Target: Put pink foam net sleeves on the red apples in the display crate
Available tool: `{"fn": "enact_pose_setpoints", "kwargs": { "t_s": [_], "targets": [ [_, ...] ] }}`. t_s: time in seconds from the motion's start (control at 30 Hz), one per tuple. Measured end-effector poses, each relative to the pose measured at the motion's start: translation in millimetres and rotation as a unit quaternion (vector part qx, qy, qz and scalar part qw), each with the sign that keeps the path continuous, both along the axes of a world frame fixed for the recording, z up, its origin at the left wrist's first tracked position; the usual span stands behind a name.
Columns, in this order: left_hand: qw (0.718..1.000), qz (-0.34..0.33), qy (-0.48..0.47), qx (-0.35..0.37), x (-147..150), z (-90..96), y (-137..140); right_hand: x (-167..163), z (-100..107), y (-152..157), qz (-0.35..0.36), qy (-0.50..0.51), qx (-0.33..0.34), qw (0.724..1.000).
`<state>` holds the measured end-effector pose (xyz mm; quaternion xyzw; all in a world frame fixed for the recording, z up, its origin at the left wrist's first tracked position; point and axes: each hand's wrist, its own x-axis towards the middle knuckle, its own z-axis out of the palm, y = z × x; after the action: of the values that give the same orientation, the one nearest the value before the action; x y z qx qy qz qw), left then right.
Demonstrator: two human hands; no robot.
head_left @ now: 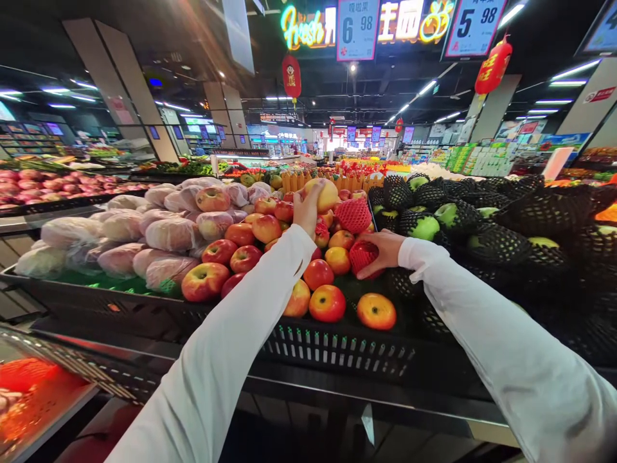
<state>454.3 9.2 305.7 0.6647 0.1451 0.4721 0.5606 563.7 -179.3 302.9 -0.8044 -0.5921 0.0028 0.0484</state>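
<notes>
My left hand [307,209] reaches to the back of the apple pile with its fingers curled round a pale yellow apple [327,195]. On the right side of the pile, my right hand [384,251] is closed on an apple in a red foam net [362,258], thumb low and fingers over the top. Just behind it lies another red-netted apple [353,215]. Loose red and yellow apples [318,275] fill the middle between my arms. A single apple [376,311] sits apart at the front of the black crate [337,350].
Bagged fruit [171,234] is heaped on the left. Green apples [424,227] in black foam nets rise close beside my right hand and forearm. The crate's slatted front edge lies below both sleeves. Price signs [357,29] and a red lantern [291,76] hang overhead.
</notes>
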Motion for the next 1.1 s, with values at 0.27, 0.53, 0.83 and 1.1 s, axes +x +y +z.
{"fn": "enact_pose_setpoints", "kwargs": {
  "t_s": [0.27, 0.53, 0.83, 1.1],
  "targets": [
    [0.989, -0.015, -0.008, 0.148, -3, 3.7, -26, 8, 10, 0, 0.044, 0.135, 0.421, 0.896],
    [0.917, -0.172, 0.141, 0.332, -9, 1.5, -37, -4, 8, 1, 0.149, 0.135, 0.333, 0.921],
    [0.794, 0.181, 0.389, 0.431, -28, 17.2, -21, 5, 4, 4, 0.067, 0.15, 0.357, 0.919],
    [0.788, 0.201, 0.47, 0.344, -32, 14.6, -14, 4, 2, 5, 0.068, 0.212, 0.378, 0.899]
  ]
}}
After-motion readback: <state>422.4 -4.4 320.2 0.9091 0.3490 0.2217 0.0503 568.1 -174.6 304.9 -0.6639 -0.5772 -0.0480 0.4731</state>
